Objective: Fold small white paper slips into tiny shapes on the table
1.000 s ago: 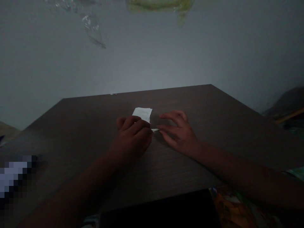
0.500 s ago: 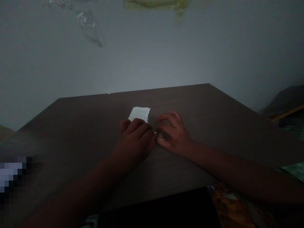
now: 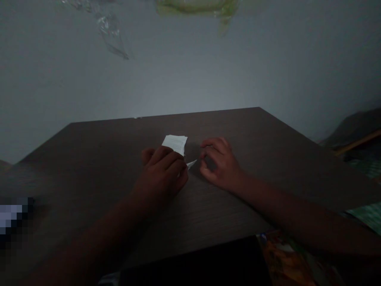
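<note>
A small stack of white printed paper (image 3: 176, 142) lies on the dark table, partly covered by my left hand (image 3: 163, 167). That hand is closed, and a white paper piece (image 3: 191, 164) pokes out to the right from between its thumb and fingers. The rest of this piece is hidden under the hand. Just right of the pointed paper tip, my right hand (image 3: 218, 161) is curled with a gap between thumb and fingers. I see nothing in it, and it does not touch the paper.
The brown wooden table (image 3: 244, 135) meets a grey wall. A blurred-out object (image 3: 13, 214) sits at the left edge. Along the front edge are a black surface (image 3: 196, 262) and an orange patterned item (image 3: 285, 254). Clear plastic (image 3: 113, 35) and yellow-green plastic (image 3: 196, 7) hang on the wall.
My hands have moved apart: the left a little leftward, the right slightly rightward. More of the paper piece now shows beside my left hand, and the right fingers have come away from it.
</note>
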Available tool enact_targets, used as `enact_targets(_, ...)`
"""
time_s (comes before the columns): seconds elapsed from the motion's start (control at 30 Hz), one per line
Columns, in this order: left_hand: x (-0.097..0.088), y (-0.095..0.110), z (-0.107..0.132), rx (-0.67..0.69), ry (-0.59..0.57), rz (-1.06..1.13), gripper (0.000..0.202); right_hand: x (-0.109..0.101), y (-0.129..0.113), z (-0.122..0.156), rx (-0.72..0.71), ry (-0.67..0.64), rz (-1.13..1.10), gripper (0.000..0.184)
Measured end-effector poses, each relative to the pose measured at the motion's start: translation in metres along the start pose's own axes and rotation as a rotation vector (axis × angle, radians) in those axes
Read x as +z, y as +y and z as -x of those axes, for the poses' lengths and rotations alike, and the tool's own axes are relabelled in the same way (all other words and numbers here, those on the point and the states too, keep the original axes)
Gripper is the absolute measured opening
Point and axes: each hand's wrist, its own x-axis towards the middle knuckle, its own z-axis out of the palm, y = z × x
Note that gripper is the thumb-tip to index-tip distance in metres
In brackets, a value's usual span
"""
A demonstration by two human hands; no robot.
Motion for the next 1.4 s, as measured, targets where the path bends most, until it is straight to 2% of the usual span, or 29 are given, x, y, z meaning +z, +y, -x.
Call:
enact_targets(0.13,0.005,0.004,0.000,0.030,-0.024,0.008,0.020,0.003,-0.015,0.001,-0.071,-0.028,-0.049,0.012)
enact_targets(0.23,0.007,0.006,0.000,0.037,-0.043,0.014,0.024,0.006,-0.017,0.001,-0.114,-0.023,-0.065,0.011)
enact_targets(0.4,0.006,0.005,0.000,-0.001,-0.097,0.064,0.015,0.006,-0.015,0.002,-0.076,-0.042,-0.071,0.011)
enact_targets(0.67,0.003,0.008,0.000,0.011,-0.057,0.056,0.026,0.004,-0.021,0.000,-0.138,0.030,-0.085,0.013)
enact_targets(0.8,0.000,0.011,-0.001,0.025,-0.028,0.055,0.025,0.002,-0.019,-0.003,-0.107,0.061,-0.081,0.014)
enact_targets(1.07,-0.007,0.001,0.003,-0.015,-0.019,0.038,0.023,-0.001,0.001,-0.004,-0.001,0.084,-0.040,0.016)
enact_targets(1.4,-0.001,0.008,-0.001,0.004,-0.078,0.065,0.026,0.002,-0.022,0.000,-0.095,0.001,-0.102,0.013)
